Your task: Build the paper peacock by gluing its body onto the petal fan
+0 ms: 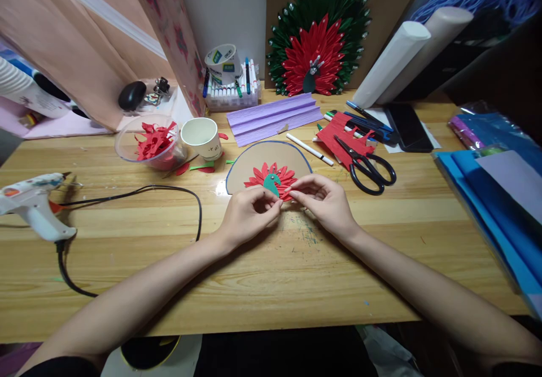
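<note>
My left hand and my right hand meet just in front of a cardboard half-disc edged in blue. Between their pinched fingertips is a small red paper petal. On the half-disc sits a green paper bird shape, with a fan of red paper petals around it. My fingers partly hide the fan's lower right side. Whether the held petal touches the cardboard, I cannot tell.
A glue gun with a black cord lies left. Scissors rest on red paper at right. Behind stand a tub of red scraps, a paper cup, purple crepe paper and a finished-looking peacock. Blue folders lie far right.
</note>
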A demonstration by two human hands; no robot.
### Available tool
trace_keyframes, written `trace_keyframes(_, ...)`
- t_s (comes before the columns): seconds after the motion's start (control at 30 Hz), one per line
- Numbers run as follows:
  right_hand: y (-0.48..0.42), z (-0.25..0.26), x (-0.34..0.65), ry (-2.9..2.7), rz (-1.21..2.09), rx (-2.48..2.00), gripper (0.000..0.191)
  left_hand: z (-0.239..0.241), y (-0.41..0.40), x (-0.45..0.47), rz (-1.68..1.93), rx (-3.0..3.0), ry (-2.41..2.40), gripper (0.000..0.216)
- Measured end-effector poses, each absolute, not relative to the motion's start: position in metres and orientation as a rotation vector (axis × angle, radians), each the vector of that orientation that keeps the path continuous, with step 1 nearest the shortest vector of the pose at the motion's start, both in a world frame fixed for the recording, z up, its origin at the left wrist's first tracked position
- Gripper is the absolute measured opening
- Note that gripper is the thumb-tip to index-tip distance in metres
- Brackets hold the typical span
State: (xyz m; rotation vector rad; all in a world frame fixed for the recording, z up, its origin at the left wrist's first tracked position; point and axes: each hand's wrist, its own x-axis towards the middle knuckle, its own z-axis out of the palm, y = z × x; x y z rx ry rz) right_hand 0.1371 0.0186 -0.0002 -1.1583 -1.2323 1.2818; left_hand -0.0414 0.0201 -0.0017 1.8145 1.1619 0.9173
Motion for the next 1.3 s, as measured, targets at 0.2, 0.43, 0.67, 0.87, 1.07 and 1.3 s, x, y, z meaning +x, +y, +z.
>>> trace_keyframes(0.2,0.019,0.002,0.138,-1.253,1.337,-1.194,0.024,-0.003,0.020,-0.041,0.901,1.825,1.135,0.012)
trace_keyframes(0.43,0.017,0.001,0.137,-1.271,1.291,-1.187,0.020,-0.002,0.020,-0.041,0.890,1.839,1.131,0.012)
trace_keyframes(0.67,0.022,0.001,0.142,-1.286,1.281,-1.146,0.019,-0.005,0.022,-0.042,0.895,1.775,1.143,0.015)
trace_keyframes(0.87,0.025,0.001,0.146,-1.357,1.350,-1.100,0.020,-0.006,0.021,-0.043,0.901,1.747,1.143,0.016)
trace_keyframes(1.07,0.026,0.003,0.150,-1.456,1.315,-1.078,0.006,-0.006,0.022,-0.043,0.929,1.734,1.136,0.016)
trace_keyframes(1.3,0.028,0.006,0.156,-1.716,1.056,-1.074,0.008,-0.006,0.022,-0.043,0.930,1.761,1.136,0.015)
